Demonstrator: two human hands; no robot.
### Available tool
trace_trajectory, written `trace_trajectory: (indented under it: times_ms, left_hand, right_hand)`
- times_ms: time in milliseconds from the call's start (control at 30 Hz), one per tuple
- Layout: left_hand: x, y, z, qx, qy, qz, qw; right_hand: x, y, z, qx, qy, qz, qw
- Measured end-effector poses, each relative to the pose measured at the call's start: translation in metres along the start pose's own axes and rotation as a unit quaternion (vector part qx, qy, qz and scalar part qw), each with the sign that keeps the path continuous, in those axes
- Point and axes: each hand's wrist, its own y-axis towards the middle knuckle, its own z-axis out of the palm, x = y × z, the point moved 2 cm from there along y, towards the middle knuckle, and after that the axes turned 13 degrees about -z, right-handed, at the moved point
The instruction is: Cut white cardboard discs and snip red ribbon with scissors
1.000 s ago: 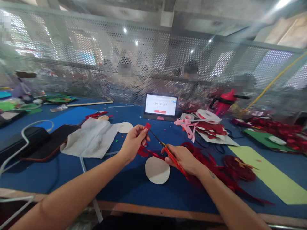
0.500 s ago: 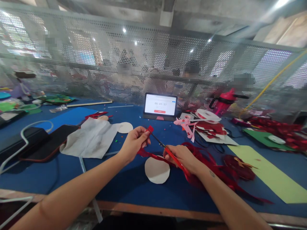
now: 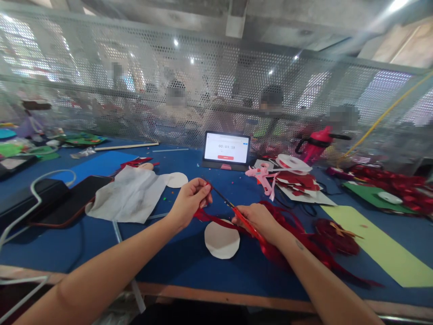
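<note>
My left hand [image 3: 193,198] is closed in a pinch on a dark red ribbon [image 3: 216,221], which runs rightward past my other hand to a loose red heap [image 3: 299,239]. In my right hand [image 3: 259,220] are scissors [image 3: 246,221] with orange-red handles and dark blades. The blades point up and left, their tips close to the fingers of my left hand. Below both hands lies a white disc [image 3: 221,243], its top edge partly covered by the ribbon. How far the blades are parted is hard to make out.
A tablet [image 3: 226,148] showing a timer stands at the back. To the right are a pink glue gun [image 3: 264,177], a ribbon spool [image 3: 291,163] and a yellow-green sheet [image 3: 379,243]. A grey cloth [image 3: 130,196] and a phone [image 3: 69,198] lie left. Behind rises a perforated metal screen [image 3: 135,85].
The small red ribbon end that stood above my left fingertips no longer shows there. Both hands stay almost in place, and the tablet's timer has advanced a second.
</note>
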Motion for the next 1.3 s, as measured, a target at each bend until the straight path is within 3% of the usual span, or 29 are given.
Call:
trace_trajectory:
  times_ms: [300,433,700,867,1300]
  left_hand:
    - [0.005,0.001,0.0,0.02,-0.031,-0.024,0.999]
    - [0.004,0.002,-0.001,0.003,-0.05,-0.013,0.999]
    - [0.001,0.005,-0.003,-0.033,-0.081,-0.037,0.996]
    - [0.003,0.006,-0.005,-0.035,-0.091,-0.054,0.994]
    - [0.002,0.005,-0.005,-0.041,-0.037,-0.022,0.998]
  right_hand:
    - [0.005,-0.001,-0.01,-0.044,0.138,0.036,0.989]
    - [0.004,-0.001,-0.01,-0.053,0.17,0.03,0.984]
    - [0.013,-0.005,-0.019,-0.023,0.134,0.021,0.99]
    - [0.018,-0.006,-0.02,0.031,0.084,0.014,0.996]
    - [0.018,-0.006,-0.02,0.053,0.075,-0.014,0.996]
